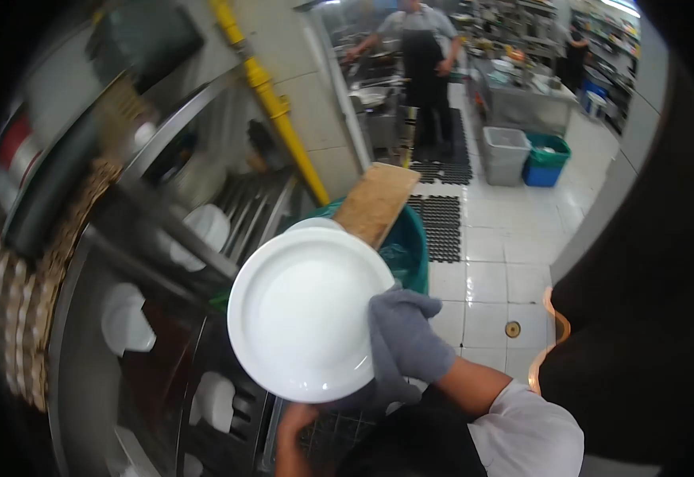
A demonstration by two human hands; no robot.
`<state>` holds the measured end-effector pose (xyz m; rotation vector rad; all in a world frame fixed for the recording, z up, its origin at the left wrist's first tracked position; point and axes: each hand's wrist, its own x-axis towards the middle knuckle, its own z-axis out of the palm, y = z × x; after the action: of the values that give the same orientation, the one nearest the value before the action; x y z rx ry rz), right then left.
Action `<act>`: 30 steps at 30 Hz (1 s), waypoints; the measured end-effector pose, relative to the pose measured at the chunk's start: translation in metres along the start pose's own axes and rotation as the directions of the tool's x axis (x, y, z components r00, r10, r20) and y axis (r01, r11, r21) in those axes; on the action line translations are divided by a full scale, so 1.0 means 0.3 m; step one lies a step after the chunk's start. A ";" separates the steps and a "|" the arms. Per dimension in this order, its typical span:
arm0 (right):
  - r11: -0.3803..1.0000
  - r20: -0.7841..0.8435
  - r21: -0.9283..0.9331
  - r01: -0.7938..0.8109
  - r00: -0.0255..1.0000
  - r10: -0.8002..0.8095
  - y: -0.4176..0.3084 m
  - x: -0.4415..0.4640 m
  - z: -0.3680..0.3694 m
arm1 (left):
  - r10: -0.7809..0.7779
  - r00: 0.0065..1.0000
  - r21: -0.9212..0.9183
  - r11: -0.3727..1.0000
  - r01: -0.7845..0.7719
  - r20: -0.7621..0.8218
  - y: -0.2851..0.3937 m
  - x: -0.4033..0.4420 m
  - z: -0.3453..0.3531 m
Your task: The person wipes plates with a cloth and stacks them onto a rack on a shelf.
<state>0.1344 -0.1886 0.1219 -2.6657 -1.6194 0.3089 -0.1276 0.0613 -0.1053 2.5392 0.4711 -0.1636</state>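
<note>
A round white plate [307,314] faces up toward me in the centre, its surface shiny. The rim of another white dish [316,224] shows just behind its top edge. My right hand [412,334], covered by grey cloth, grips the plate's right edge, and the cloth hangs down along it. Below the plate's lower edge is my left hand [297,415]; its fingers are hidden by the plate.
At the left, metal shelving [168,230] holds white dishes, beside stacked egg trays [17,318]. Ahead stands a green bin [418,246] with a wooden board [377,203] across it. A person [422,63] stands farther back, near grey [506,155] and green [548,155] bins.
</note>
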 end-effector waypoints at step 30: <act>0.917 -0.387 0.399 0.006 0.908 0.162 0.246 -0.056 0.091 | 0.397 0.916 0.393 0.854 -0.342 -0.065 0.897 0.375 -0.623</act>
<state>0.1870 -0.2404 0.0900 -2.2930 -1.1779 0.0491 0.0787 -0.0172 0.1617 2.9761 -0.0160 0.0868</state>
